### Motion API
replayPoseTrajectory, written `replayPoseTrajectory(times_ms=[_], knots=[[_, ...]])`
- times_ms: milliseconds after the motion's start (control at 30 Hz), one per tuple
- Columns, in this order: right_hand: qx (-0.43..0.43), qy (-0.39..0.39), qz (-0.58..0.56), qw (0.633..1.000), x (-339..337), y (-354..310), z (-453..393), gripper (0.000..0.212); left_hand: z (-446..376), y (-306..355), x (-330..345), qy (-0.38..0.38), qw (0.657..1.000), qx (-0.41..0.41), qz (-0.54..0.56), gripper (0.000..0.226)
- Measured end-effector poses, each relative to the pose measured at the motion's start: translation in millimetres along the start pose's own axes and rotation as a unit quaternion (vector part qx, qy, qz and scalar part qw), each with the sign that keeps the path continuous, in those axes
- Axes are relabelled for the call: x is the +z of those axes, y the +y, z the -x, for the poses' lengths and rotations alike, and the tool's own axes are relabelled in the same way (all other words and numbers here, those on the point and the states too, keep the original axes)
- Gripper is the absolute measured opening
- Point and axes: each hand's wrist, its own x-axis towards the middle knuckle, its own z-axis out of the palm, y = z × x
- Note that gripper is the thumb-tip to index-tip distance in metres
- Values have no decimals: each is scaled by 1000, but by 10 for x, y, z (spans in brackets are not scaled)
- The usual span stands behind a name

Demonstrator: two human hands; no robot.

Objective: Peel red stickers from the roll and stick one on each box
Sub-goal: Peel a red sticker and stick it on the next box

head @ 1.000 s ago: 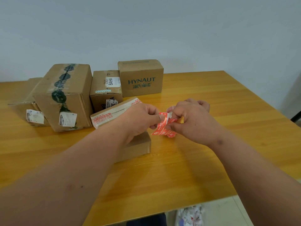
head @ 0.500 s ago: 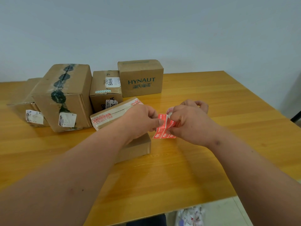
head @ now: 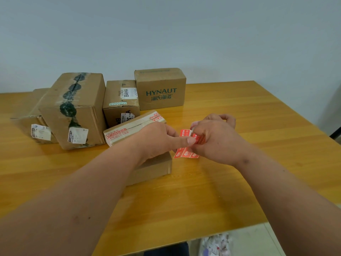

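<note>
My right hand grips the roll of red stickers, of which only a loose strip hanging below the fingers and a bit of the roll show. My left hand pinches a single red sticker at its edge, thumb and forefinger closed on it beside the roll. Under my left wrist lies a flat cardboard box with red-printed tape. Behind it stand a small labelled box, a box marked HYNAUT, a tall box with green tape and a low box at the far left.
All of it sits on a wooden table against a pale wall. The table's right half and front hold nothing but my forearms. Below the front edge lies a white bag or crumpled paper on the floor.
The sticker between my hands has lifted further off the roll, and the loose strip now hangs lower and flatter. Both hands stay in nearly the same place.
</note>
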Motion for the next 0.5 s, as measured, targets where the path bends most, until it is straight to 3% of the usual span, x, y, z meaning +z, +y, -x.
replayPoseTrajectory(times_ms=[167, 500], knots=[[8, -21, 0, 1000, -29, -6, -3, 24, -30, 39, 45, 35, 998, 3, -43, 14], [4, 10, 28, 1000, 32, 6, 21, 20, -130, -69, 79, 95, 995, -5, 24, 16]])
